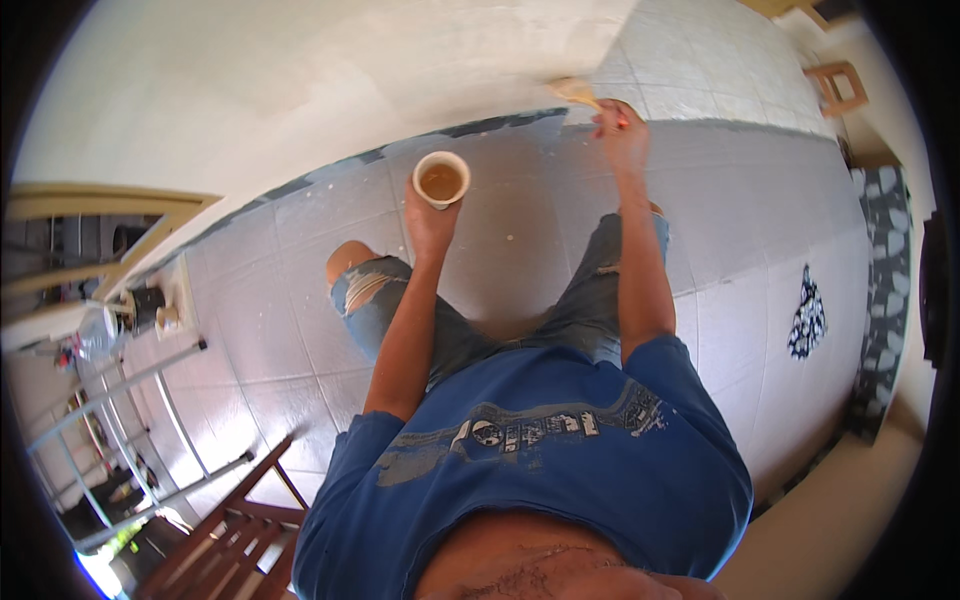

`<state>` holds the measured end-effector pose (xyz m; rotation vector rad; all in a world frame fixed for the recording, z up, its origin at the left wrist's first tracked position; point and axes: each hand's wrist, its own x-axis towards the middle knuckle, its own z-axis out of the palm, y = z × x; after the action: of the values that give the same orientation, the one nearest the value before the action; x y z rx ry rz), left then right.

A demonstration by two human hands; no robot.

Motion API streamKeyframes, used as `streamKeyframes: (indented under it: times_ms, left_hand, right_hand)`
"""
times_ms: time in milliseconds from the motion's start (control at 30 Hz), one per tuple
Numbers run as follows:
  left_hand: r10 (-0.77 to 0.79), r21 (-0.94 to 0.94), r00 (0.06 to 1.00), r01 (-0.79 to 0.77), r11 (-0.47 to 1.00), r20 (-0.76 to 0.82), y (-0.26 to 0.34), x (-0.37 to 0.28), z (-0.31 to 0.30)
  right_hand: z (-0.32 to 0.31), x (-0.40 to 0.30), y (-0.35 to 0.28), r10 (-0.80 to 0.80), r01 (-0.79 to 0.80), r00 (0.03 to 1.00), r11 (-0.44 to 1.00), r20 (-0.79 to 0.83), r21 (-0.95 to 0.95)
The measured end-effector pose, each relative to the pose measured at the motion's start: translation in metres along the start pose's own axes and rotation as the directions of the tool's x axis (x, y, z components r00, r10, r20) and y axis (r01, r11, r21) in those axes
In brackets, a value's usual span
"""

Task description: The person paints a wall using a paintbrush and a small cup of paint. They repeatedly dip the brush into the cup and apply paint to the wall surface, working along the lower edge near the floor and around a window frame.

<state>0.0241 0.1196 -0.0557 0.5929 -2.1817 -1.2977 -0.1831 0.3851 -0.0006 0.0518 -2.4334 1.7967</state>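
My left hand [431, 225] is wrapped around a white cup [462, 178], held upright between my knees. Brownish liquid [441, 182] fills part of the cup. Up and to the right, my right hand [622, 131] grips a paintbrush [576, 91] by its handle. The brush head is blurred and lies over the lower part of the pale wall [420, 71]; whether the bristles touch it I cannot tell. A darker, wet-looking area of wall ends near the brush, with a lighter tile-patterned stretch [682, 67] to its right. A dark grey strip [457, 133] runs along the wall's foot.
Grey floor tiles [337, 300] with pale specks surround my legs. An aluminium ladder [142, 442] and a brown slatted wooden chair [232, 517] stand at left, near a clear plastic container [97, 334]. A patterned black-and-white cloth [808, 319] lies at right; a wooden stool [836, 88] stands beyond.
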Motion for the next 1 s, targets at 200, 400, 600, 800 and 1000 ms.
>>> streamKeyframes:
  times_ms: [200, 400, 600, 800, 1000]
  left_hand:
    - [-0.052, 0.059, 0.998, 0.050, 0.997, 0.033, 0.002, -0.006, 0.005]
    - [-0.038, 0.067, 0.999, 0.036, 0.997, 0.030, -0.002, -0.009, 0.007]
    - [-0.027, 0.071, 1.000, 0.027, 0.997, 0.012, -0.006, -0.009, 0.004]
    - [-0.096, 0.029, 0.995, 0.096, 0.995, 0.005, -0.008, -0.001, -0.006]
    - [-0.085, -0.014, 0.996, 0.085, 0.996, -0.019, -0.014, -0.001, -0.013]
  right_hand:
    - [-0.013, 0.027, 0.040, 0.057, -0.014, 0.992, 0.938, 0.114, -0.348]
    - [0.002, 0.022, 0.033, 0.032, -0.027, 0.999, 0.987, 0.030, -0.160]
    - [-0.023, -0.025, -0.060, 0.034, -0.032, 0.999, 0.997, -0.029, 0.066]
    - [-0.040, -0.071, -0.061, 0.123, -0.143, 0.989, 0.948, 0.087, 0.283]
    - [-0.037, -0.102, -0.018, 0.181, -0.326, 0.923, 0.836, 0.339, 0.441]
